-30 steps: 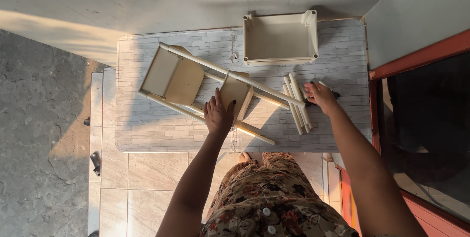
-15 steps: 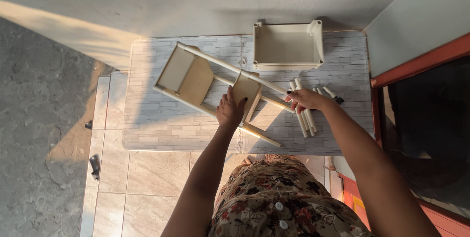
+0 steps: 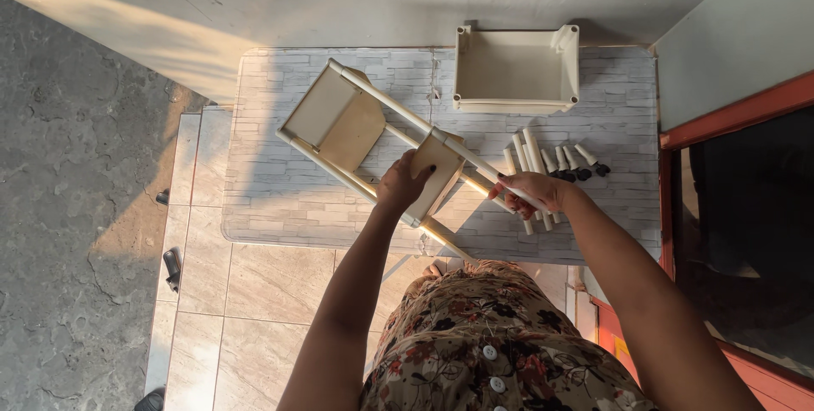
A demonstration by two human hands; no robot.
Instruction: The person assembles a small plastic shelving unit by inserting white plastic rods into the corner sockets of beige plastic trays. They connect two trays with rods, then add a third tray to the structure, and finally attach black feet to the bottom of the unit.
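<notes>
- Left hand [image 3: 405, 184] grips the cream rack frame [image 3: 373, 144]
- Right hand [image 3: 532, 192] clasps its tube, beside loose tubes [image 3: 530, 156]
- Cream tray [image 3: 517, 67] behind, on the mat [image 3: 280, 182]

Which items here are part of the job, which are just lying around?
In the job: left hand on the half-built rack; right hand on a tube; loose tubes; black-tipped feet; tray; mat.
Lying about: dark things on the floor tiles.
</notes>
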